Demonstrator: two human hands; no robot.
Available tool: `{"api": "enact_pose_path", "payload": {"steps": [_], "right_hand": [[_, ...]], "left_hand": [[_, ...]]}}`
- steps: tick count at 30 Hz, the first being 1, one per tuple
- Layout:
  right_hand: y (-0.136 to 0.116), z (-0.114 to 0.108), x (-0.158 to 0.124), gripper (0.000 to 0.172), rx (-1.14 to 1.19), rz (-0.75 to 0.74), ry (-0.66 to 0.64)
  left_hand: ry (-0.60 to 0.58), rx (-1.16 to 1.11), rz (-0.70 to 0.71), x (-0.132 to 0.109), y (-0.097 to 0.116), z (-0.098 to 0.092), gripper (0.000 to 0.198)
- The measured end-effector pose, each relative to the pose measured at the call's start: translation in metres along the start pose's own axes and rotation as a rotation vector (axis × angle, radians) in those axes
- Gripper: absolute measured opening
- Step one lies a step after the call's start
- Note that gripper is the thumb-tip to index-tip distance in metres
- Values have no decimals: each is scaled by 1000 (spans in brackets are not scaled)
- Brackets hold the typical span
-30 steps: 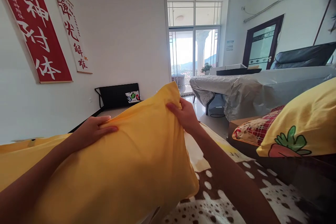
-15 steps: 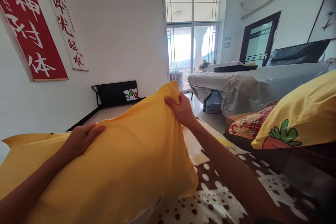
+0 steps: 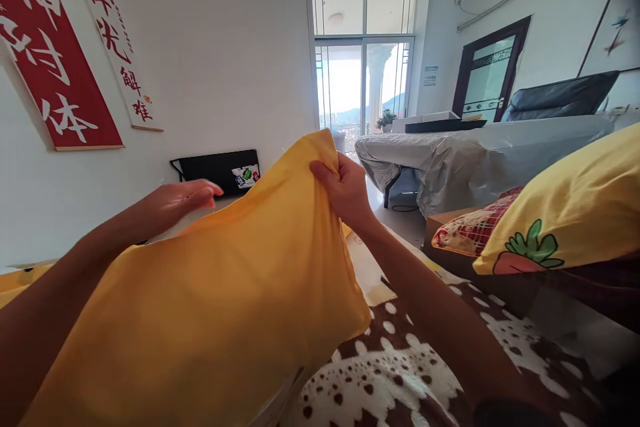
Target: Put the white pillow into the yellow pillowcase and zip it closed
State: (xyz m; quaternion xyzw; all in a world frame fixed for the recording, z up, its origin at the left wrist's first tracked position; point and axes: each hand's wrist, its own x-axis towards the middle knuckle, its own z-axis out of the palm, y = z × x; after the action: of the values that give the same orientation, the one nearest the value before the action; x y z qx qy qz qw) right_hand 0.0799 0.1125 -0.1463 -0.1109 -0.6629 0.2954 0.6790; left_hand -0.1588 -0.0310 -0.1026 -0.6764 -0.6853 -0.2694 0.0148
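Observation:
A plain yellow pillowcase (image 3: 215, 293) spreads across the lower middle of the view. My right hand (image 3: 345, 187) pinches its upper right corner between thumb and fingers and holds that corner raised. From there the cloth hangs down in folds. My left hand (image 3: 185, 203) is lifted just beyond the pillowcase's upper edge, fingers stretched out and nothing in them. Near the bottom, a pale strip shows along the pillowcase's lower edge; what it is I cannot make out. Beneath lies a brown and white spotted blanket (image 3: 390, 363).
At right, a yellow pillow (image 3: 580, 213) with a carrot print rests on a red patterned cushion (image 3: 467, 220). Behind them stands a plastic-covered table (image 3: 450, 147). A black folded panel (image 3: 205, 167) leans by the far wall. More yellow cloth (image 3: 23, 278) lies at far left.
My left hand has let go of the pillowcase's upper edge and risen. The pillowcase's left part has dropped and pulled inward. My right hand keeps its hold, slightly higher in view.

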Motion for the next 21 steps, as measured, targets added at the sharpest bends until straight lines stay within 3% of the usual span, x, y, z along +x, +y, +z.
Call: {"api": "enact_pose_path", "payload": {"steps": [1,3,6,9,12,14,17,21], "right_hand": [[-4,5,1,31,-47,-44,27],[-11,11,4,31,-102,-100,75],[-12,6,3,30,-52,-53,73],[2,-20,-16,34,142,135,-140],[24,-48,-54,42,225,312,-427],[36,-56,-81,44,190,423,-523],[43,-48,-111,40,105,526,-450],[48,-35,-126,39,112,574,-295]], "left_hand": [[4,-84,51,10,20,0,58],[-119,-283,94,27,58,10,53],[-152,-372,64,40,94,34,44],[-45,-443,82,39,100,46,49],[-29,-519,34,36,97,42,49],[-10,-534,12,38,98,39,48],[37,-550,31,44,103,38,47],[13,-562,-13,48,103,37,43]]}}
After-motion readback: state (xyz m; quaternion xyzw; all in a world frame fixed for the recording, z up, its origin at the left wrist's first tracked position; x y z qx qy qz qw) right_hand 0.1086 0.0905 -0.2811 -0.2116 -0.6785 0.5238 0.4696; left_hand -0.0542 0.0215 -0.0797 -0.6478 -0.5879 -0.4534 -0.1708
